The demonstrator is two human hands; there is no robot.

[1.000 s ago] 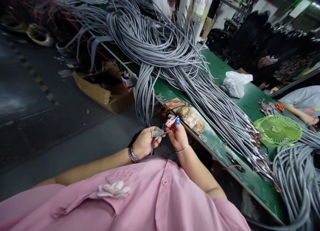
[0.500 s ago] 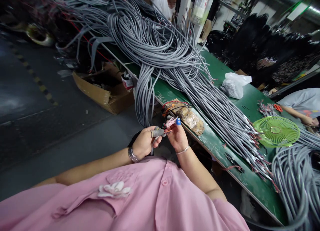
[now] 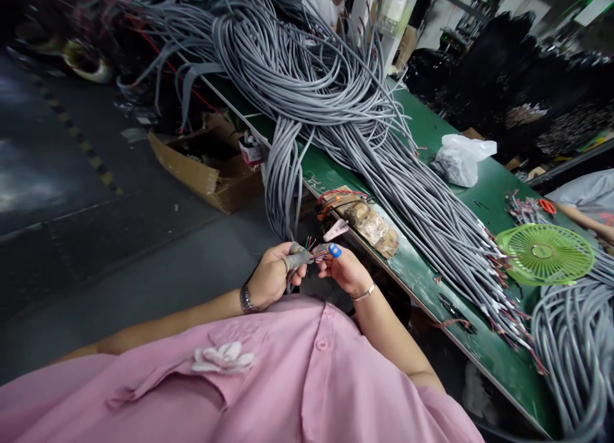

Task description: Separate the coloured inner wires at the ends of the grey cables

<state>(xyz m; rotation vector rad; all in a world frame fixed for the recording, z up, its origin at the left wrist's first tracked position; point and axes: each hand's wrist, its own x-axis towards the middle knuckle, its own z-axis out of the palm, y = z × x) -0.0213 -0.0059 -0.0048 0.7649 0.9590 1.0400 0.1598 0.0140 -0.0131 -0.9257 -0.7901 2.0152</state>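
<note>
My left hand point(image 3: 275, 272), with grey covers on its thumb and finger, is closed around the end of a grey cable. Thin coloured wires point(image 3: 314, 254) fan out of that end. My right hand point(image 3: 343, 269) pinches some of these wires; a blue cap sits on one of its digits. Just beyond my hands, a pink clip point(image 3: 336, 230) is at the table edge beside a wooden block point(image 3: 369, 222) covered with clear tape. Red and black leads run around the block.
Bundles of grey cables point(image 3: 384, 155) lie along the green table point(image 3: 417, 120). On it are also a green round basket-like fan point(image 3: 544, 252), a white plastic bag point(image 3: 463, 160) and dark pliers point(image 3: 455, 312). A cardboard box point(image 3: 192, 168) stands on the floor. Other people are across the table.
My right hand has come away from the pink clip and now pinches the coloured wires. My left hand keeps its grip on the cable. The whole view has shifted slightly.
</note>
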